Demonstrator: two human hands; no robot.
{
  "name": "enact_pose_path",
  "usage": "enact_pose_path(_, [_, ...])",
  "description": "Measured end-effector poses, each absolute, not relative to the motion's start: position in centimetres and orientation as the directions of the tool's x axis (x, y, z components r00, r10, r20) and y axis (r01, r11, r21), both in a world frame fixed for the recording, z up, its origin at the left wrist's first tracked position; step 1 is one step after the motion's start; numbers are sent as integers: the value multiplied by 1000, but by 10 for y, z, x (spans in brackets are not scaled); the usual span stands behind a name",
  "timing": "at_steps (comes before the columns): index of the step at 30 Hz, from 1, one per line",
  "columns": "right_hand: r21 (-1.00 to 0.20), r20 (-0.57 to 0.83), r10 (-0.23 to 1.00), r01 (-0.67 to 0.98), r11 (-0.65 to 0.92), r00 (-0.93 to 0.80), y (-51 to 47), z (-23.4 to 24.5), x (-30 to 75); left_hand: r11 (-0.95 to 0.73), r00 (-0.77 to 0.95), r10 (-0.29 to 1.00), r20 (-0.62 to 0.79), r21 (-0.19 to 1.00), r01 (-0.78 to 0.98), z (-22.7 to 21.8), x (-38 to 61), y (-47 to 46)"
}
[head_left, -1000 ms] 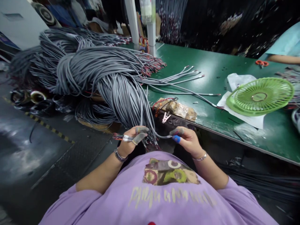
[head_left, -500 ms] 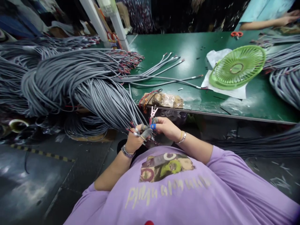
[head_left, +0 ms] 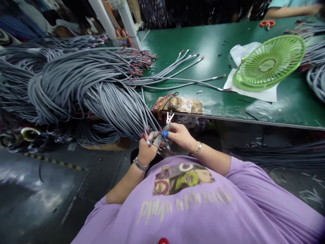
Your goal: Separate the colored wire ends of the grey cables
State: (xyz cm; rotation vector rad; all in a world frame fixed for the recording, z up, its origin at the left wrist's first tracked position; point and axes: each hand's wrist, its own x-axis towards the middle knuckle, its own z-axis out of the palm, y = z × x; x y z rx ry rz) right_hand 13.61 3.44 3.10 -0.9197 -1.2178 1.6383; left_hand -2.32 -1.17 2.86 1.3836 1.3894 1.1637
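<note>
My left hand [head_left: 148,148] and my right hand [head_left: 179,136] meet in front of my chest, fingertips together. Both pinch the stripped end of a grey cable [head_left: 155,136] with thin red and white wires sticking out. Grey finger covers sit on my left fingers, and a blue one on a right finger. The cable comes from a big bundle of grey cables [head_left: 83,84] that hangs off the left end of the green table [head_left: 215,47] down toward my hands.
Several loose grey cables [head_left: 182,73] lie on the table. A taped brown block [head_left: 181,105] with wires sits at the table's front edge. A green fan grille [head_left: 270,62] rests on white paper. Another person's arm [head_left: 291,10] and orange scissors [head_left: 267,23] are far right.
My hands, a hand's width apart with the cable stretched between them a second ago, have come together at the cable's end. The view has swung right and tilted down a little.
</note>
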Motion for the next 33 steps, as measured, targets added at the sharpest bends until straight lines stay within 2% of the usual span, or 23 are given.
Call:
enact_pose_path(5, [-934, -156, 926, -252, -251, -344, 33, 26, 132, -32, -160, 986, 42, 998, 61, 24, -19, -8])
enact_pose_path(8, [-937, -123, 933, -269, -221, -339, 29, 22, 130, -6, -195, 981, 1, 1000, -28, 18, -20, -5])
enact_pose_path(12, [-948, -88, 922, -253, -193, -377, 28, 21, 133, 36, -170, 984, -47, 997, -65, 19, -20, -3])
enact_pose_path(16, [-946, -141, 905, -216, -243, -400, 32, 21, 141, 45, -155, 987, -53, 998, -55, 22, -20, -4])
enact_pose_path(20, [-913, -191, 883, -253, -321, -429, 36, 21, 147, 47, -78, 996, -47, 999, -10, 20, -20, -4])
enact_pose_path(25, [-882, -181, 858, -307, -358, -481, 36, 24, 144, 80, 22, 997, -81, 996, 43, 20, -19, -3])
enact_pose_path(33, [-871, -215, 901, -344, -351, -377, 32, 19, 138, 67, 39, 997, -71, 994, 83, 21, -18, -3])
